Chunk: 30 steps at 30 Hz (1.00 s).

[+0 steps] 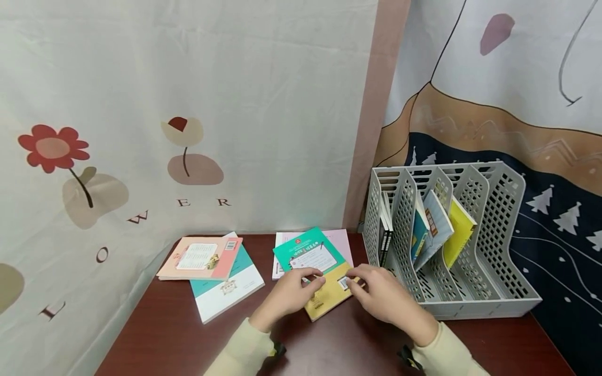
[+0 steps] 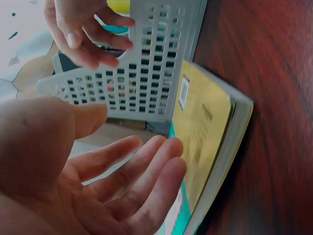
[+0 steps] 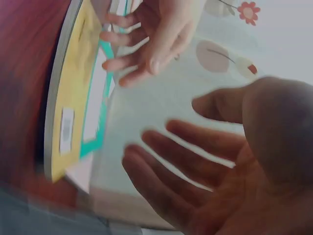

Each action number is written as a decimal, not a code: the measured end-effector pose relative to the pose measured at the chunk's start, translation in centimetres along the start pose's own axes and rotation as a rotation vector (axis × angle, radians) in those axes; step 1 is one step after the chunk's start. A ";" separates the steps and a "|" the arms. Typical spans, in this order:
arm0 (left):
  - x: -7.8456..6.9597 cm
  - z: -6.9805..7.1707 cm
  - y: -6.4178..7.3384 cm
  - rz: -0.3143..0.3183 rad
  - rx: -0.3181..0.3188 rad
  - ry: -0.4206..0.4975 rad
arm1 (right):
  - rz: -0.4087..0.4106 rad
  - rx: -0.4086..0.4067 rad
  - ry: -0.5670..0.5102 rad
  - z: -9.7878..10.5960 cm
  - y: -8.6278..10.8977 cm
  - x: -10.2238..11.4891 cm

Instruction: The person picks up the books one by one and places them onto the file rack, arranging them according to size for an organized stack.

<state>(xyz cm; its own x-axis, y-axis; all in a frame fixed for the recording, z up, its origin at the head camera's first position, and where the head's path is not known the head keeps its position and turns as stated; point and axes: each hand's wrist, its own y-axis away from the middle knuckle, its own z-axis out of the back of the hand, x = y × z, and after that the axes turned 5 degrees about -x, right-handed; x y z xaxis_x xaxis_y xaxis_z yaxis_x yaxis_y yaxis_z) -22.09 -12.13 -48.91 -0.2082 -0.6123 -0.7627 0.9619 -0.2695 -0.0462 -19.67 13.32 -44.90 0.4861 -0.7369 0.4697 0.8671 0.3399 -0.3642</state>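
The left hand point(image 1: 291, 293) and right hand point(image 1: 386, 293) are both held loose over the bench point(image 1: 336, 347), fingers spread and slightly bent, thumbs apart, and nothing is gripped by either one. Right between them a teal-and-yellow book point(image 1: 331, 296) is laid flat at a slant. Whether its cover is actually brushed by any of the fingertips can't be told for sure, and the right wrist view is kinda blurry anyway. A barcode point(image 1: 344, 283) is printed on the yellow part, near the right hand's fingertips, and a white panel point(image 1: 313, 258) is set into the teal part. A lilac-covered book point(image 1: 342, 244) is partly hidden under it.

Over on the left, a teal-and-white book point(image 1: 230, 293) is partly covered by a pink book point(image 1: 199, 261) that's stacked on top.

To the right, a gray perforated file organizer point(image 1: 479, 309) is parked on the bench. Some black-spined books point(image 1: 385, 237) are tucked into its leftmost compartment, and farther right a pale blue book point(image 1: 436, 227) and a bright yellow book point(image 1: 457, 232) are leaned at an angle. The wall behind is covered by a flower-print curtain point(image 1: 282, 104).
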 end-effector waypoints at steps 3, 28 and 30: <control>0.4 0.8 0.0 0.019 0.004 -0.032 | -0.090 -0.020 -0.002 -1.5 -1.1 0.9; 2.4 3.2 0.6 0.135 0.058 -0.177 | -0.361 0.085 0.169 -7.4 -2.1 -0.7; 2.4 3.2 0.7 0.140 0.063 -0.161 | -0.369 0.080 0.161 -7.3 -2.1 -0.8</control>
<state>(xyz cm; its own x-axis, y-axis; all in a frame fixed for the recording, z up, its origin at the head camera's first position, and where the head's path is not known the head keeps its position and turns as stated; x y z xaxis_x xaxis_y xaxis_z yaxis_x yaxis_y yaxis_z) -22.53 -16.17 -48.72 -0.1036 -0.7563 -0.6460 0.9715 -0.2161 0.0972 -22.70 8.88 -50.40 0.1229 -0.8979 0.4228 0.9889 0.0751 -0.1281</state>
